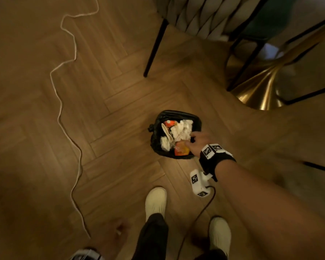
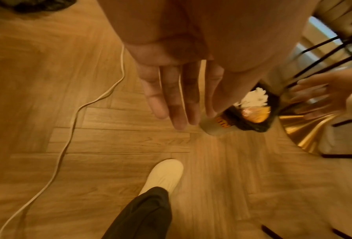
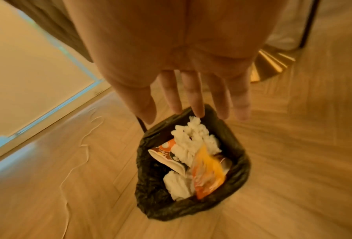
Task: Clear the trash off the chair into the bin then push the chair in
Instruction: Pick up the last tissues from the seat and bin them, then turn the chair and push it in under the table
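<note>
A small bin (image 1: 178, 114) lined with a black bag stands on the wooden floor and holds white tissues (image 3: 193, 140), a printed paper cup (image 3: 167, 155) and an orange wrapper (image 3: 207, 171). My right hand (image 1: 193, 141) hovers just over the bin's right rim, fingers straight and spread, holding nothing (image 3: 195, 113). The orange wrapper looks blurred right below it. My left hand (image 2: 183, 116) hangs empty over the floor to the bin's left, fingers straight. The grey woven chair (image 1: 191, 14) with black legs stands beyond the bin; its seat is out of view.
A gold table base (image 1: 259, 89) sits to the right of the chair, with more black chair legs around it. A white cable (image 1: 68, 128) snakes across the floor on the left. My feet in white shoes (image 1: 156, 201) stand just short of the bin.
</note>
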Demonstrator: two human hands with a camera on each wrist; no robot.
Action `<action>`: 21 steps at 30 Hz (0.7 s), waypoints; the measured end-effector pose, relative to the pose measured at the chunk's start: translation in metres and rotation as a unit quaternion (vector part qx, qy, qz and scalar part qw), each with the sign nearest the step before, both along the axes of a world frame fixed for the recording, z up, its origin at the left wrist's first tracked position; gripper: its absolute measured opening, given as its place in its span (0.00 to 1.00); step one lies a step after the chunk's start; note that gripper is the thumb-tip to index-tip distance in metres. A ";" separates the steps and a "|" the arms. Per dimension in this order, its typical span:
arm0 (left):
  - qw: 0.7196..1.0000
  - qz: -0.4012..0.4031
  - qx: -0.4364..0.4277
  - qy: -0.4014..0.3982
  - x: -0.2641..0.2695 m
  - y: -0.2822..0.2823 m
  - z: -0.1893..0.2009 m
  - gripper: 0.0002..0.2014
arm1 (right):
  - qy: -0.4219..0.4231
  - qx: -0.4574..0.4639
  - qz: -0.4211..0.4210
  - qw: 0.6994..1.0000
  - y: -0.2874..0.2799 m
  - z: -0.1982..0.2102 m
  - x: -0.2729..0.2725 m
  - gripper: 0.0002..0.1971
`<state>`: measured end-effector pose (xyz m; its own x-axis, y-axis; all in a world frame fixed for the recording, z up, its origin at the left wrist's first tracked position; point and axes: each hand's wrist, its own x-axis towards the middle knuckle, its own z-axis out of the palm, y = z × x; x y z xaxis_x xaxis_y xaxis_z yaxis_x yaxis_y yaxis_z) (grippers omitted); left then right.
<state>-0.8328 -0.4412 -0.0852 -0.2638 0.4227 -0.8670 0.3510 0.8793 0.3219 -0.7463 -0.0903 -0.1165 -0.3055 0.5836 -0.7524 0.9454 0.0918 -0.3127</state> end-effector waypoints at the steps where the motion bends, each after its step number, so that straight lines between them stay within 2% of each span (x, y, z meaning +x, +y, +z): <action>1: 1.000 0.004 0.010 -0.008 0.001 0.014 0.018 0.16 | 0.008 0.000 0.010 1.000 -0.004 0.022 0.011 0.26; 3: 0.999 -0.007 0.029 -0.013 0.005 0.049 0.066 0.15 | 0.018 -0.013 0.013 1.000 -0.014 0.072 0.042 0.20; 6: 0.992 -0.059 0.107 -0.020 0.017 0.101 0.128 0.13 | 0.021 -0.035 -0.049 0.998 -0.031 0.154 0.105 0.14; 8: 0.984 -0.107 0.136 -0.042 0.036 0.135 0.174 0.07 | 0.007 -0.023 -0.069 0.997 -0.043 0.207 0.156 0.14; 10: 0.976 -0.135 0.164 -0.057 0.064 0.165 0.215 0.06 | -0.011 0.000 -0.113 0.993 -0.056 0.256 0.214 0.14; 13: 0.960 -0.198 0.193 -0.049 0.119 0.195 0.263 0.06 | -0.029 0.037 -0.182 0.982 -0.085 0.315 0.311 0.14; 16: 0.927 -0.294 0.226 -0.050 0.188 0.211 0.300 0.07 | -0.049 0.079 -0.234 0.968 -0.123 0.361 0.413 0.13; 18: 0.905 -0.341 0.245 -0.062 0.242 0.214 0.319 0.10 | -0.066 0.101 -0.279 0.953 -0.151 0.385 0.483 0.13; 21: 0.867 -0.420 0.260 -0.069 0.334 0.213 0.339 0.15 | -0.079 0.114 -0.358 0.923 -0.190 0.400 0.597 0.13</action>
